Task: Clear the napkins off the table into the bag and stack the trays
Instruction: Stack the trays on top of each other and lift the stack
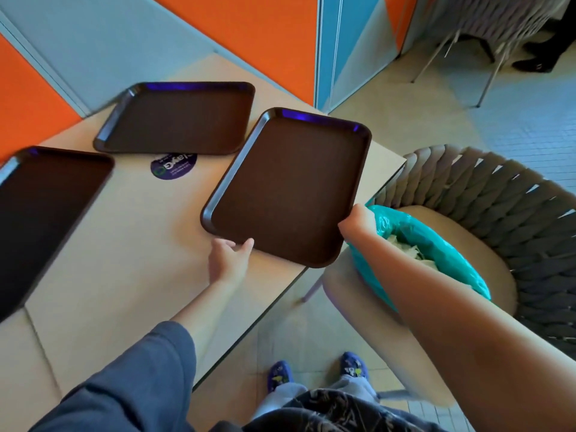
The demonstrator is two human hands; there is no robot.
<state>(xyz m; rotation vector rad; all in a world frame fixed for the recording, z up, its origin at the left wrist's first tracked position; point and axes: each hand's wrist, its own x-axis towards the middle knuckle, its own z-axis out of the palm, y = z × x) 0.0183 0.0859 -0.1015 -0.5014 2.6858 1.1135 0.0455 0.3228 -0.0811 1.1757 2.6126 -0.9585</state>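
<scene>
while both hands pinch the nearest brown tray [290, 188], left hand [227, 260] lower edge, right hand [358, 224] right edge; risk: tilt clips teal bag [436, 244] at lower right.

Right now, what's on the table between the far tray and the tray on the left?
In the head view, only bare tabletop separates the far tray from the left tray; a round purple sticker sits just beside that gap.
</scene>
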